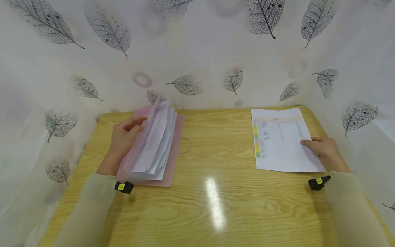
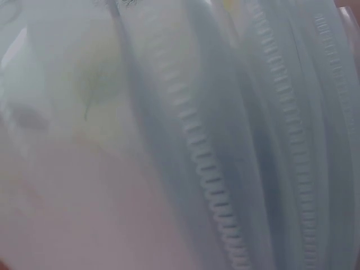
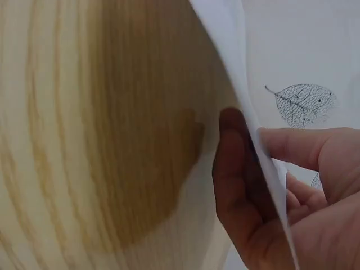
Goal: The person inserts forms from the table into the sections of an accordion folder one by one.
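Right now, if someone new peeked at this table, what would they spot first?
Probably the pink folder on the left of the wooden table, its pages fanned up while the left hand holds them open. Next, the printed sheet with coloured marks down its edge on the right, where the right hand pinches its corner, thumb under the paper. Leaf-patterned curtains hang all around.

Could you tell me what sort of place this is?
Probably a small desk set up for paperwork: a wooden table screened by leaf-print curtains, with a pink folder of sheets and a printed sheet.
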The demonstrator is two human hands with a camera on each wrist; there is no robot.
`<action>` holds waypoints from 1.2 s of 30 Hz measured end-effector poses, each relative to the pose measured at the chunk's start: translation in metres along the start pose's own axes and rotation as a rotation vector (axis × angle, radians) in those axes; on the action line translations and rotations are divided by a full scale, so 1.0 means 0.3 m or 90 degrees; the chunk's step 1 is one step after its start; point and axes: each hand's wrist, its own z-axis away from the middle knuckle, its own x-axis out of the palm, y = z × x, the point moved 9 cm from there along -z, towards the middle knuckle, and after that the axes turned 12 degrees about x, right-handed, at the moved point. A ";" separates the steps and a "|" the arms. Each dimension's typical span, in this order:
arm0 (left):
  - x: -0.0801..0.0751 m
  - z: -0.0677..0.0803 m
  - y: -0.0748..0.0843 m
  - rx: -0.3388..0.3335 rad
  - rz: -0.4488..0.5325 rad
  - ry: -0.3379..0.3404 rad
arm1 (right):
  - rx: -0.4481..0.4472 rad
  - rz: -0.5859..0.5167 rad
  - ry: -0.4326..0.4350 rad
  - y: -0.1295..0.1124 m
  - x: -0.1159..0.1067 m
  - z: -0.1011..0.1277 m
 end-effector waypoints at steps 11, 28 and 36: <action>0.000 -0.001 -0.001 0.004 0.003 0.005 | -0.059 -0.002 -0.286 -0.097 0.192 0.065; 0.001 -0.002 -0.002 0.005 0.009 0.003 | -0.088 -0.138 -0.437 -0.165 0.398 0.141; 0.002 -0.002 -0.002 0.003 0.003 0.004 | -0.120 -0.176 -0.462 -0.221 0.474 0.199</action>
